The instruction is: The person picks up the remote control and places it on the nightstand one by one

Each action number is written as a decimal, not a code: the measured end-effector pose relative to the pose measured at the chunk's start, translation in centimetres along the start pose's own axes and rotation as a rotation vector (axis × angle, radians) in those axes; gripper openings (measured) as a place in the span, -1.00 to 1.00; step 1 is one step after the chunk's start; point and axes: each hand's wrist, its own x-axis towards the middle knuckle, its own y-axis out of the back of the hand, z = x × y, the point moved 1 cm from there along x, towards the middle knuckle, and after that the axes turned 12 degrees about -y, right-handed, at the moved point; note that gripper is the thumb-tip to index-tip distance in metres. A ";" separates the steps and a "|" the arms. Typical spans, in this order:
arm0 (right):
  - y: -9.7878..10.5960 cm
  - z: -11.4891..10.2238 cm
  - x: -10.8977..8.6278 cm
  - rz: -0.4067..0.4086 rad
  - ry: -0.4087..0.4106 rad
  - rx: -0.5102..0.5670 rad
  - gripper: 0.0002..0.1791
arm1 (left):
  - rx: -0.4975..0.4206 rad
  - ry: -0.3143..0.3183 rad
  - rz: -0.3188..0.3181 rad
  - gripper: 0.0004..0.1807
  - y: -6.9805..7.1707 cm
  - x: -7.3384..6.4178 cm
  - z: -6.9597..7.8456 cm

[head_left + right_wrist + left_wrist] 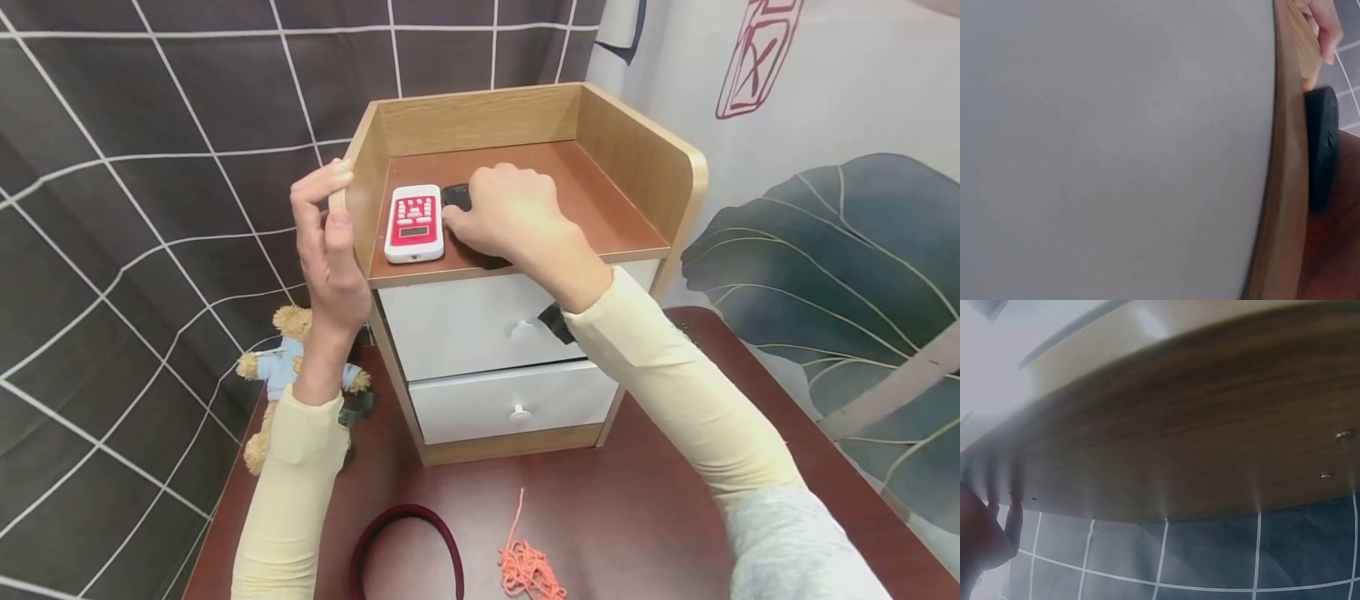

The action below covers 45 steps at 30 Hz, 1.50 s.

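Note:
A small cabinet with white drawers has a brown top shelf with raised wooden sides. On that shelf lies a white calculator-like device with a red keypad and small display. Beside it, my right hand grips a black oblong object, partly hidden under the palm in the head view. My left hand holds the front edge of the cabinet's left side panel between thumb and fingers. In the left wrist view, fingertips touch the panel's outer face.
A teddy bear in a blue top sits left of the cabinet, behind my left forearm. On the reddish-brown table lie a dark red headband and a tangle of orange yarn. A gridded dark curtain hangs behind.

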 end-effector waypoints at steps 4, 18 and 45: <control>-0.2 1.1 -0.4 0.059 0.011 0.061 -0.40 | -0.005 0.001 -0.010 -0.39 0.0 0.0 -0.1; -4.2 6.1 -5.9 0.599 0.520 0.519 -0.36 | 0.011 0.001 0.005 -0.39 0.1 0.0 0.1; -27.1 17.0 -10.6 0.575 1.191 0.489 -0.12 | 0.004 -0.046 0.051 -0.45 -0.2 0.1 -0.1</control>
